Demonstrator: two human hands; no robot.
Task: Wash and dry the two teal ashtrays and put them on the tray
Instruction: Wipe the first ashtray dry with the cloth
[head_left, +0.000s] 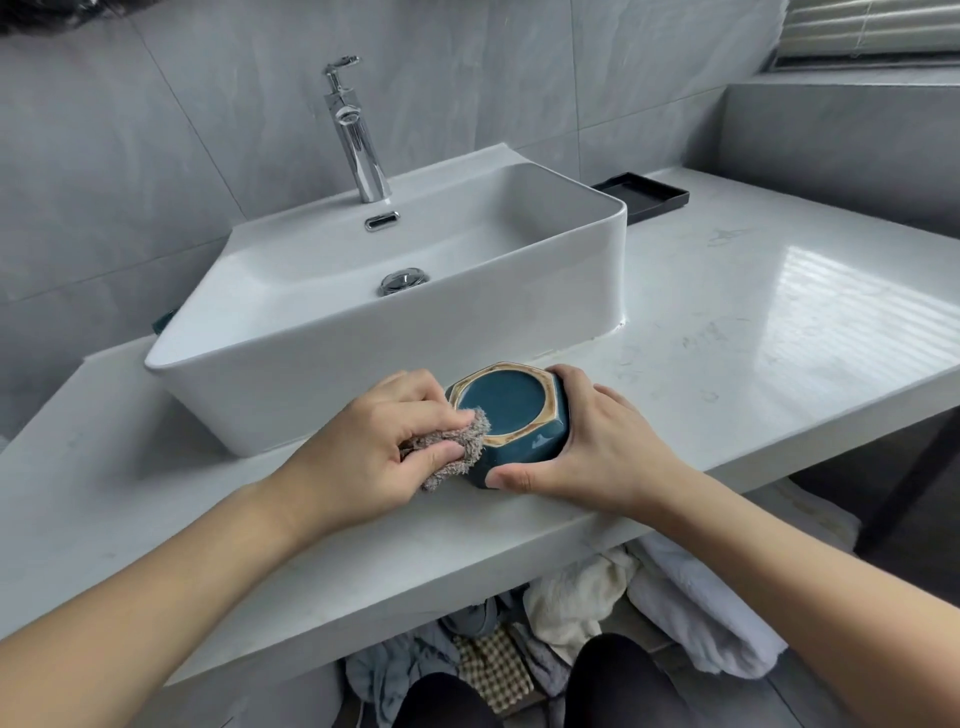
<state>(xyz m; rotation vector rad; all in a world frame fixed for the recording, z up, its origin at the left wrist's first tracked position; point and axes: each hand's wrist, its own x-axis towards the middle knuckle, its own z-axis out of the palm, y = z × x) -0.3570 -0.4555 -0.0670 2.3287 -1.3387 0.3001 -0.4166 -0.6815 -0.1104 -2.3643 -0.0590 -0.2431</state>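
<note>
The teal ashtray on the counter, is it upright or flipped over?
Flipped over: the teal ashtray shows its flat glazed base ringed by an unglazed foot.

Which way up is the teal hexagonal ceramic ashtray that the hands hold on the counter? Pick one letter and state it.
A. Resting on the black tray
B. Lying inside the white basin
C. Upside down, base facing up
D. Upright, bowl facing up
C: the teal hexagonal ceramic ashtray shows its unglazed foot ring upward on the grey counter, gripped by the right hand while the left hand wipes it with a grey cloth.
</note>
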